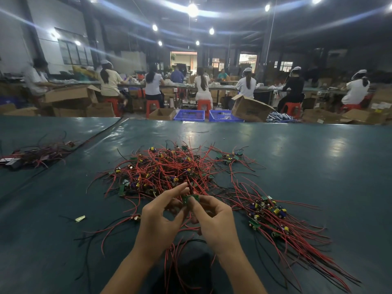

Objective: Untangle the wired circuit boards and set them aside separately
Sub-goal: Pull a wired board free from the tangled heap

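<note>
- The circuit board, small and green, is held just above the desk between 2 hands, at the near edge of the tangled heap.
- The right hand pinches the board's right edge between thumb and forefinger, probably to steady it while its leads are worked free.
- The left hand curls its thumb and lower fingers against the board's left side. Its forefinger stretches up to the red wires that run from the board into the heap; I cannot tell whether that finger hooks a wire.
- Holding the board raised likely lets its own wires pull away from the others, so the snag shows.
- To the right lies a sorted bundle, with boards grouped together and wires combed out parallel toward the near right. It sits beside the heap's right fringe, seemingly laid this way so nothing knots again.
- A second bundle lies far left on the desk.
- The heap is large, so I judge the task far from done.
</note>
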### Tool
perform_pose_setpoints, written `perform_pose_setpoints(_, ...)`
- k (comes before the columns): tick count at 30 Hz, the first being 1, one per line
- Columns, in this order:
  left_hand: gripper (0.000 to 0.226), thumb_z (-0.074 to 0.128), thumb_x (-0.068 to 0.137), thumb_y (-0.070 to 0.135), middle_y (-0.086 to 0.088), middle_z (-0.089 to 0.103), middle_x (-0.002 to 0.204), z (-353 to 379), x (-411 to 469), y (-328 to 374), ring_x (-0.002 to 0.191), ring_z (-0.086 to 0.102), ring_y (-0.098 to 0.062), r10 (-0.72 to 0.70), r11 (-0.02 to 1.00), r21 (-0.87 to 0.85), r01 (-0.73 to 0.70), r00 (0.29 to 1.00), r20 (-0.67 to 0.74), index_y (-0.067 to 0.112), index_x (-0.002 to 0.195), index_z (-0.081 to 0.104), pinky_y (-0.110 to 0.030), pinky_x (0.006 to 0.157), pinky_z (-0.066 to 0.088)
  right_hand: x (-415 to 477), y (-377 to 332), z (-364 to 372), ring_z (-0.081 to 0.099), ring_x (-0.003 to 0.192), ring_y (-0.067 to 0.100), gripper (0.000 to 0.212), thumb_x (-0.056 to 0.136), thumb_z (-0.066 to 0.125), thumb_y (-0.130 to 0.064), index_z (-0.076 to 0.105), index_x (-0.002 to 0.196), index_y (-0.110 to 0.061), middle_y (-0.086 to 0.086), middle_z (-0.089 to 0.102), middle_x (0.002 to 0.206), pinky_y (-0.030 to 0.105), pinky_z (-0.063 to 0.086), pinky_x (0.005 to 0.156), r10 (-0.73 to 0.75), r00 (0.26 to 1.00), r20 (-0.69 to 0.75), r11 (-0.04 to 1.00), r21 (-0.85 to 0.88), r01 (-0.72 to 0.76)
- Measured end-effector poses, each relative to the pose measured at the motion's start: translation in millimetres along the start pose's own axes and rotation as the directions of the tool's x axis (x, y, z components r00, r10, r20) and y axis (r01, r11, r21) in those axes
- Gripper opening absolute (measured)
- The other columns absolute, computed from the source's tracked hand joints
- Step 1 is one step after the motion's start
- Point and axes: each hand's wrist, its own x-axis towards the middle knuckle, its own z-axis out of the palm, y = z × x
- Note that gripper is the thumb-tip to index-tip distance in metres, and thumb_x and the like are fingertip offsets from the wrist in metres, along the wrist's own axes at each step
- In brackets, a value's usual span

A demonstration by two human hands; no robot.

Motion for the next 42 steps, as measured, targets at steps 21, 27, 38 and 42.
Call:
perform_pose_setpoints(21, 0.025, 0.060, 0.085, 0.036, 0.001, 0.075, 0.087, 14.0, 3.3, 18.8, 0.077, 0.071, -0.015, -0.404, 0.865, -0.327, 0.380, 0.915, -0.006, 0.021, 0.103, 0.069, -0.027, 0.071, 0.058, 5.0, -4.7, -12.4, 0.072, 0.068, 0.018, 0.020, 0.089, 0.065, -0.013, 0.068, 0.108, -0.009, 0.014, 0.076, 0.091, 0.022, 0.053, 0.049, 0.353, 0.933, 0.068, 0.768, 0.550, -0.330)
perform_pose_setpoints(27, 0.018, 0.064, 0.085, 0.031, -0.004, 0.070, 0.067, 6.6, 5.9, 17.6, 0.057, 0.062, -0.012, -0.389, 0.897, -0.299, 0.325, 0.902, -0.187, 0.021, 0.074, 0.074, -0.017, 0.055, 0.049, 2.7, -5.5, -8.6, 0.069, 0.064, 0.013, 0.028, 0.078, 0.074, -0.034, 0.075, 0.094, -0.011, 0.010, 0.076, 0.087, 0.021, 0.048, 0.048, 0.302, 0.943, 0.138, 0.877, 0.348, -0.332)
perform_pose_setpoints(38, 0.016, 0.065, 0.082, 0.038, 0.003, 0.071, 0.070, 4.2, 5.7, 12.4, 0.061, 0.065, -0.007, -0.438, 0.882, -0.195, 0.430, 0.899, -0.002, 0.025, 0.079, 0.074, -0.019, 0.058, 0.051, -0.4, -3.5, -1.7, 0.064, 0.054, 0.013, 0.035, 0.092, 0.064, -0.036, 0.079, 0.069, -0.014, 0.008, 0.073, 0.068, 0.020, 0.047, 0.047, 0.290, 0.950, 0.115, 0.943, 0.132, -0.304)
perform_pose_setpoints(42, 0.013, 0.066, 0.087, 0.029, 0.003, 0.072, 0.069, 5.0, 4.5, 7.3, 0.062, 0.066, -0.010, -0.470, 0.869, -0.162, 0.468, 0.882, 0.029, 0.023, 0.080, 0.075, -0.026, 0.059, 0.053, 2.1, -0.6, -2.1, 0.063, 0.052, 0.011, 0.026, 0.093, 0.064, -0.032, 0.075, 0.083, -0.011, 0.006, 0.073, 0.067, 0.020, 0.048, 0.046, 0.249, 0.967, 0.056, 0.959, 0.126, -0.255)
